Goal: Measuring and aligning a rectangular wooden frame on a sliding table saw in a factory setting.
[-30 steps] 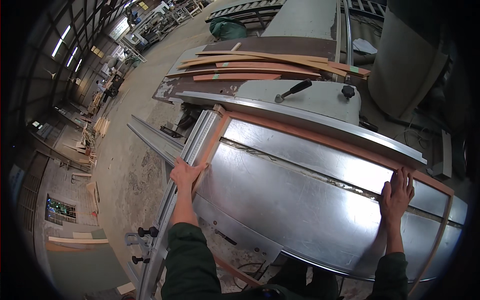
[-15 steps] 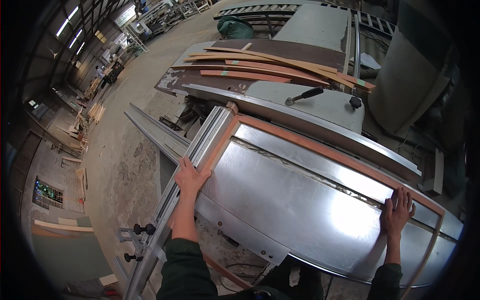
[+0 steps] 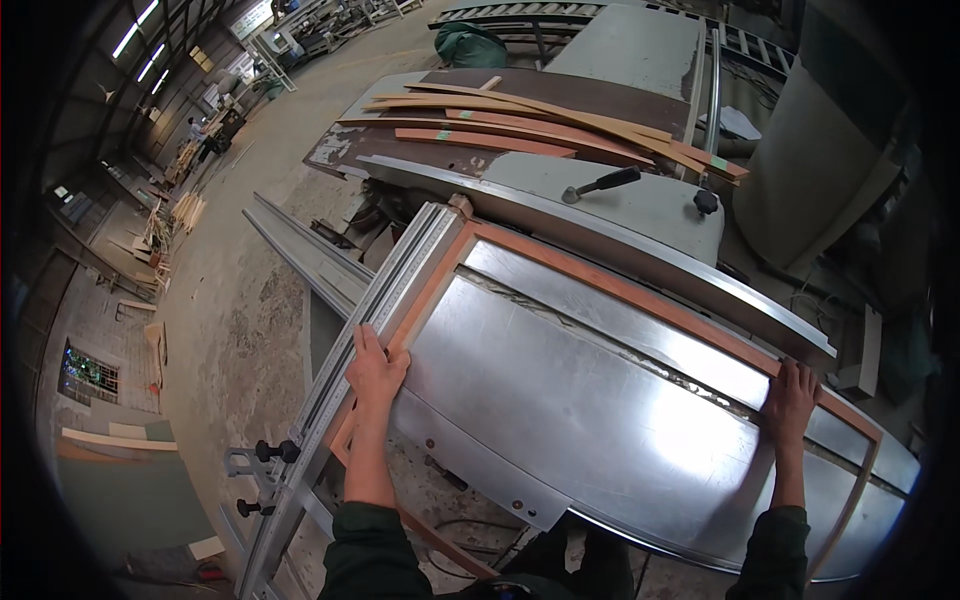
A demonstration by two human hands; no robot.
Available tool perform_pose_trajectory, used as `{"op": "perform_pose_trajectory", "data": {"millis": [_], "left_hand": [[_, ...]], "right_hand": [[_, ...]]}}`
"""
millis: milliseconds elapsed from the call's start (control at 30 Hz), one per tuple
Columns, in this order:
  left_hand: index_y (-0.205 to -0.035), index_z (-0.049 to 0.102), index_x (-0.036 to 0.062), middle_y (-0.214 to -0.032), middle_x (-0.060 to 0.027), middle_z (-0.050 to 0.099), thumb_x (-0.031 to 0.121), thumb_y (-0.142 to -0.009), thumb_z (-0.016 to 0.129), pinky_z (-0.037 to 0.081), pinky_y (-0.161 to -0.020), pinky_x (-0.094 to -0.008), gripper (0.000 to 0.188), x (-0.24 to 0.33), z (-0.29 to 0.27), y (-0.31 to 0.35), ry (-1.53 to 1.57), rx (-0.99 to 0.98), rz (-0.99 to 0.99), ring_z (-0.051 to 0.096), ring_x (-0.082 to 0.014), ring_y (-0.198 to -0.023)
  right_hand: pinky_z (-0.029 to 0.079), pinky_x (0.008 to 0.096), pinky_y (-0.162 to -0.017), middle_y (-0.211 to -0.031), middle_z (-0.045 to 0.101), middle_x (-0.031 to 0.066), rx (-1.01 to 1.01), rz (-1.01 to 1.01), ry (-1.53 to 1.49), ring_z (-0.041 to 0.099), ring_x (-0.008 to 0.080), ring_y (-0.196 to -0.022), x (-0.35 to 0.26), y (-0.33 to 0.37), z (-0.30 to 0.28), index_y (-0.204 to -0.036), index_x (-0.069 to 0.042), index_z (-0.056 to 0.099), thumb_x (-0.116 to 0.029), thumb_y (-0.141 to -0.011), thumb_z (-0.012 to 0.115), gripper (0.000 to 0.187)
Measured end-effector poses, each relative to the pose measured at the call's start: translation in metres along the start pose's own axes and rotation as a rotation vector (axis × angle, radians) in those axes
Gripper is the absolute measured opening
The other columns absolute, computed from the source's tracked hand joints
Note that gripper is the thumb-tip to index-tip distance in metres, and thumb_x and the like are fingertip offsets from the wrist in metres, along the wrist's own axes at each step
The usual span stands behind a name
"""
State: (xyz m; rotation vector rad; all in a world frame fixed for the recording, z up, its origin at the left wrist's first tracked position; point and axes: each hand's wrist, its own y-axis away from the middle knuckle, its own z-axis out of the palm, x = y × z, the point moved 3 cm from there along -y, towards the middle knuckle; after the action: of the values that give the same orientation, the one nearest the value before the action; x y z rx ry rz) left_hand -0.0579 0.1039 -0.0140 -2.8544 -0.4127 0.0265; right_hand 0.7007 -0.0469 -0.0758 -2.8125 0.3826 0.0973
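Head view: the wooden frame (image 3: 620,290) lies on the surface (image 3: 560,385), beside the fence (image 3: 650,264). Near the fence, the right hand (image 3: 793,400) has its grip closed over the frame; farther off, the left hand (image 3: 376,376) touches it, closure unclear.

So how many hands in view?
2 that I can make out: left hand at the left side of the frame, right hand at its far side, toward the right. The distant person's hands are too small to tell.

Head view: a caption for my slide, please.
Left hand and right hand on a reddish-brown rectangular wooden frame over a shiny metal table.
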Motion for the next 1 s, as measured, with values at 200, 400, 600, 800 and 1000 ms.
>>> {"op": "perform_pose_trajectory", "data": {"millis": [200, 400, 600, 800, 1000], "left_hand": [[-0.12, 0.074, 0.0043, -0.109, -0.0161, 0.07, 0.052, -0.082, 0.089, 0.058, -0.072, -0.0515, 0.063, 0.116, -0.005, 0.055, 0.199, 0.152, 0.328, 0.074, -0.0385, -0.085], [-0.101, 0.074, 0.0062, -0.085, -0.0053, 0.063, 0.053, -0.076, 0.094, 0.048, -0.062, -0.039, 0.056, 0.224, -0.008, 0.096, 0.4, 0.225, 0.79, 0.061, -0.0239, -0.067], [-0.094, 0.072, 0.006, -0.083, -0.0049, 0.059, 0.048, -0.077, 0.091, 0.045, -0.072, -0.0396, 0.05, 0.253, -0.004, 0.106, 0.5, 0.229, 0.923, 0.059, -0.0238, -0.076], [-0.098, 0.072, 0.007, -0.084, -0.0043, 0.06, 0.048, -0.076, 0.091, 0.046, -0.075, -0.0416, 0.05, 0.251, -0.001, 0.111, 0.488, 0.182, 0.866, 0.059, -0.0255, -0.078], [-0.102, 0.075, 0.0077, -0.086, -0.0054, 0.063, 0.051, -0.073, 0.094, 0.045, -0.074, -0.045, 0.056, 0.254, 0.001, 0.108, 0.537, 0.188, 0.892, 0.059, -0.0279, -0.077]], "right_hand": [[0.044, 0.0534, -0.104, -0.12, 0.069, 0.0178, -0.074, -0.014, -0.114, 0.063, 0.0392, -0.115, -0.015, -0.023, -0.043, -0.132, -0.006, 0.069, -0.02, -0.098, 0.072, 0.037], [0.052, 0.0456, -0.095, -0.109, 0.075, 0.0181, 0.206, -0.079, -0.268, 0.07, 0.0374, -0.106, -0.052, -0.094, -0.083, -0.114, -0.001, 0.077, -0.023, -0.105, 0.07, 0.025], [0.048, 0.0475, -0.108, -0.126, 0.073, 0.0263, -0.2, 0.091, -0.519, 0.066, 0.0435, -0.122, -0.063, -0.219, -0.015, -0.124, 0.004, 0.073, -0.055, -0.114, 0.048, 0.065], [0.038, 0.0496, -0.125, -0.154, 0.062, 0.03, -0.544, 0.231, -0.636, 0.058, 0.0403, -0.142, -0.078, -0.278, 0.081, -0.154, 0.011, 0.057, -0.086, -0.108, 0.02, 0.114], [0.041, 0.0591, -0.125, -0.176, 0.041, 0.0216, -0.95, 0.318, -0.551, 0.04, 0.0419, -0.16, -0.082, -0.296, 0.109, -0.178, -0.012, 0.028, -0.096, -0.098, 0.006, 0.118]]}}
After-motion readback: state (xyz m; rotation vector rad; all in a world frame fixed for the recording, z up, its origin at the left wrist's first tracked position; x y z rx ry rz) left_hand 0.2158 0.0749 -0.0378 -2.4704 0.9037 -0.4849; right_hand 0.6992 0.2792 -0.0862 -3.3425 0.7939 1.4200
